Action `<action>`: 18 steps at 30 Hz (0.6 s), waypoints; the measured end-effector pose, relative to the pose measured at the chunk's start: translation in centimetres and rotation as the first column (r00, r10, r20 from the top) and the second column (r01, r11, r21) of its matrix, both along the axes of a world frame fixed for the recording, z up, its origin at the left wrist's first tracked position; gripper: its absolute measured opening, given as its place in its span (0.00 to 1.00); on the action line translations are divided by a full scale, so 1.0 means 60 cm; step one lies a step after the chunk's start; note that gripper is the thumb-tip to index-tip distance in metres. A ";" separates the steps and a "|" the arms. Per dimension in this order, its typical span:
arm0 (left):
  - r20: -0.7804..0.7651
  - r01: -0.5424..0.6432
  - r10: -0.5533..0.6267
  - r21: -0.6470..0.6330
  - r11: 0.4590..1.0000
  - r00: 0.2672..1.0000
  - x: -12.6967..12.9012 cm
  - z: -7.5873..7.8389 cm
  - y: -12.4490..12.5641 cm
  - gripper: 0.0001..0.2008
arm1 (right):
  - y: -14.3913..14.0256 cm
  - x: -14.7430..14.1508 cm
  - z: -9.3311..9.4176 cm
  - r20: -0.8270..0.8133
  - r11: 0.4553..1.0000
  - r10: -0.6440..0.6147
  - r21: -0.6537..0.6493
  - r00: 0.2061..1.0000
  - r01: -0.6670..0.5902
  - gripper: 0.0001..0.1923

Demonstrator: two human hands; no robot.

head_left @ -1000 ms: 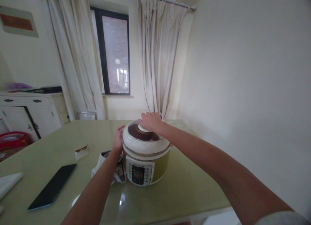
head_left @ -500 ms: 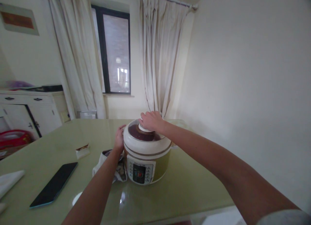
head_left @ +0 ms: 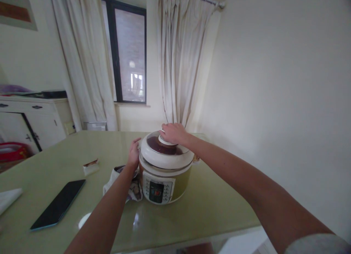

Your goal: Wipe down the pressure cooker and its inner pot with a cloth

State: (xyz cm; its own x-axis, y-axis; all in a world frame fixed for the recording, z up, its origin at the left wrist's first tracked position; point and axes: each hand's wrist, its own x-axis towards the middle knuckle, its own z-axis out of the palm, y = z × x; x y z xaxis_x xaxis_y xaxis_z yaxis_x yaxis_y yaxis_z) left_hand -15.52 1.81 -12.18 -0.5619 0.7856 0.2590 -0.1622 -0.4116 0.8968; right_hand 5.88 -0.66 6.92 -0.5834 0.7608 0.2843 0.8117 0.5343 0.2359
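An electric cooker (head_left: 179, 186) with a white control panel stands upright on the table. My right hand (head_left: 173, 133) is closed around the knob on top of its lid (head_left: 153, 156), which is white with a dark see-through middle. The lid sits slightly raised, and a thin gap shows along the front between it and the cooker's rim. My left hand (head_left: 134, 153) grips the cooker's left side near the rim, at the side handle; most of its fingers are hidden. A crumpled patterned cloth (head_left: 134, 190) lies against the cooker's left side, partly behind my left forearm.
On the greenish table (head_left: 219, 210) a dark tablet (head_left: 59, 204) lies to the left, with a small packet (head_left: 91, 167) beyond it. A white round object (head_left: 83, 220) is partly covered by my left forearm. A wall (head_left: 274, 82) rises at the right.
My right hand has moved slightly up and right with the lid, and a gap has appeared under the lid's front edge. My left hand stays at the cooker's side. The view has shifted a little.
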 end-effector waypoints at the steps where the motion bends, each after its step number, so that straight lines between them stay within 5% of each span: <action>1: -0.004 -0.001 0.001 -0.003 1.000 1.000 0.000 0.000 0.000 0.19 | 0.000 0.003 -0.002 -0.003 1.000 -0.003 0.006 1.000 0.003 0.27; 18: 0.036 0.030 -0.028 -0.040 0.999 0.999 0.006 0.012 -0.007 0.21 | -0.024 -0.023 -0.016 -0.072 0.998 -0.064 0.013 0.995 0.065 0.23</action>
